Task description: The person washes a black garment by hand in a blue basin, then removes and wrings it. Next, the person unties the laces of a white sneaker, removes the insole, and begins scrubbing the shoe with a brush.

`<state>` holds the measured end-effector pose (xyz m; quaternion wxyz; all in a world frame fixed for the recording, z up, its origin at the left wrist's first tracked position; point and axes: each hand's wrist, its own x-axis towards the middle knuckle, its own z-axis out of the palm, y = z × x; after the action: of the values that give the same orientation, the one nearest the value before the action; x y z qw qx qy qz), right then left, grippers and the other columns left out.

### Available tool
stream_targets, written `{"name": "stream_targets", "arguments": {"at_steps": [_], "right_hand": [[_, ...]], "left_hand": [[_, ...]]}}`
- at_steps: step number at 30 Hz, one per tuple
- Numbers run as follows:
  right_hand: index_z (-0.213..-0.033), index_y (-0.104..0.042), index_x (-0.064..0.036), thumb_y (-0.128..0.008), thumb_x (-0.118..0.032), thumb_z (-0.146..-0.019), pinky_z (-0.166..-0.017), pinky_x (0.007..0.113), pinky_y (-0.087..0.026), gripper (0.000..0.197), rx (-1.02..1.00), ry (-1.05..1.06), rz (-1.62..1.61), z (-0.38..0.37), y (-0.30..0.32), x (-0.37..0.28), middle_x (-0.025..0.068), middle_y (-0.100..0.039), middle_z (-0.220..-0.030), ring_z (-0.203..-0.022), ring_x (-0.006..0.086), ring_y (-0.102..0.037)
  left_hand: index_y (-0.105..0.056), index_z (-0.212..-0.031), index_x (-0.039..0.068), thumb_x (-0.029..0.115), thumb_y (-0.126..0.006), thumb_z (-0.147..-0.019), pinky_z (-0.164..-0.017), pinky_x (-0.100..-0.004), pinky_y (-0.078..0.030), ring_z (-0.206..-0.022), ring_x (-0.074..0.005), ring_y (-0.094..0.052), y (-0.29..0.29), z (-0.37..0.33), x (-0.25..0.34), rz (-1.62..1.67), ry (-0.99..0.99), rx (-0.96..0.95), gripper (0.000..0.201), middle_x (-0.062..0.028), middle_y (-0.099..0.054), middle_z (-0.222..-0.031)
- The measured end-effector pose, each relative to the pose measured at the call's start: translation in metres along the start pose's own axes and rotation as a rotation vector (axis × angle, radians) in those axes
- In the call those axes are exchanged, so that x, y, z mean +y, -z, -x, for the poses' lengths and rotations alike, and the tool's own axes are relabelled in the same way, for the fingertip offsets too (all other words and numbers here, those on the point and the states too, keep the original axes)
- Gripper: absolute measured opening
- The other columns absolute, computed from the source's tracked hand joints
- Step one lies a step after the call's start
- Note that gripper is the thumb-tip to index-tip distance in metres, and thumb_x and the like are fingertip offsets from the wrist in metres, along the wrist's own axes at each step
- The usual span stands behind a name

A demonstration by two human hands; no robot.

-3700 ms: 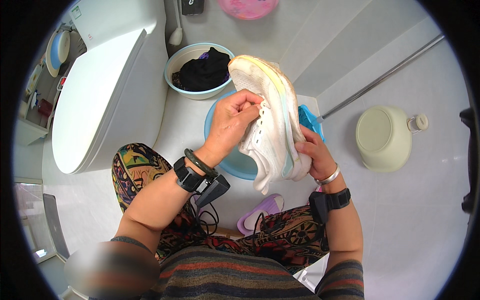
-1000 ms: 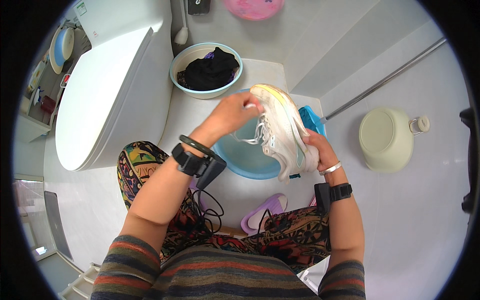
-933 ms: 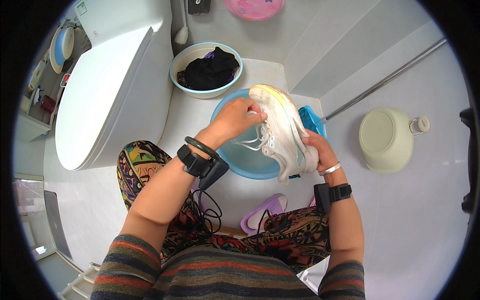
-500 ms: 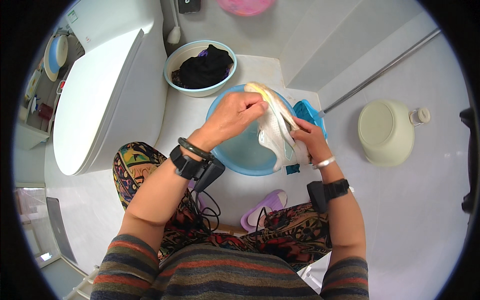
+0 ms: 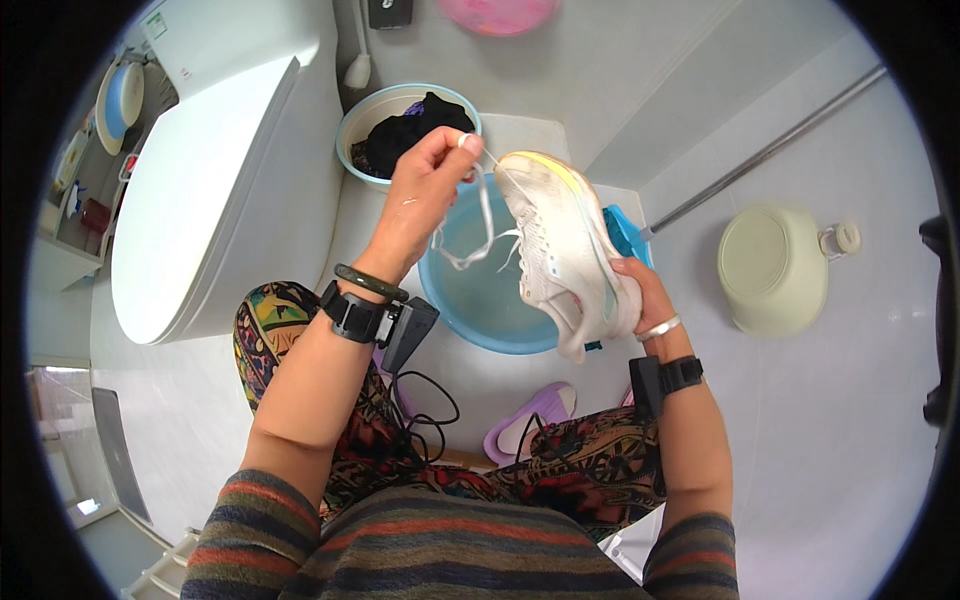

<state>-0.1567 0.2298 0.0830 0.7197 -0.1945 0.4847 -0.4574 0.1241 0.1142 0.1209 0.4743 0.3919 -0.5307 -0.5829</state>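
A white sneaker with a yellow edge at the toe is held tilted above the right side of a light-blue basin. My right hand grips it at the heel end; part of the fingers is hidden behind the shoe. My left hand is closed in a pinch on the white shoelace, left of the toe. The lace is partly pulled out and hangs in a loop over the basin, where cloudy bluish water shows. A short loose lace end dangles by the shoe's eyelets.
Behind the basin sits a pale tub of dark clothes. A white toilet stands at left. To the right are a teal dustpan-like item with a metal pole and a cream container against the wall.
My left hand has moved left and up from the shoe, drawing the lace out. The shoe has turned so its laced side shows, and my right hand now grips lower at the heel.
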Motion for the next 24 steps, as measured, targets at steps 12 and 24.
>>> {"name": "stream_targets", "arguments": {"at_steps": [12, 24], "right_hand": [[-0.127, -0.050, 0.0040, -0.063, -0.027, -0.083, -0.084, 0.040, -0.056, 0.055, -0.052, 0.038, -0.158, 0.001, 0.011, 0.001, 0.0202, -0.064, -0.110, -0.093, 0.0300, -0.066], [-0.128, -0.048, 0.0046, -0.063, -0.025, -0.082, -0.084, 0.039, -0.056, 0.056, -0.054, 0.041, -0.121, 0.005, 0.004, 0.000, 0.0207, -0.063, -0.112, -0.096, 0.0299, -0.066]], "left_hand": [[-0.058, -0.088, 0.009, 0.022, -0.067, -0.087, -0.060, -0.0214, -0.041, -0.072, -0.0051, -0.051, -0.021, 0.005, -0.044, -0.287, -0.023, -0.224, 0.017, 0.0029, -0.057, -0.081], [-0.063, -0.095, 0.011, 0.019, -0.065, -0.086, -0.056, -0.0194, -0.033, -0.071, -0.0035, -0.045, -0.019, 0.010, -0.052, -0.011, 0.426, -0.291, 0.012, 0.0076, -0.054, -0.081]]}}
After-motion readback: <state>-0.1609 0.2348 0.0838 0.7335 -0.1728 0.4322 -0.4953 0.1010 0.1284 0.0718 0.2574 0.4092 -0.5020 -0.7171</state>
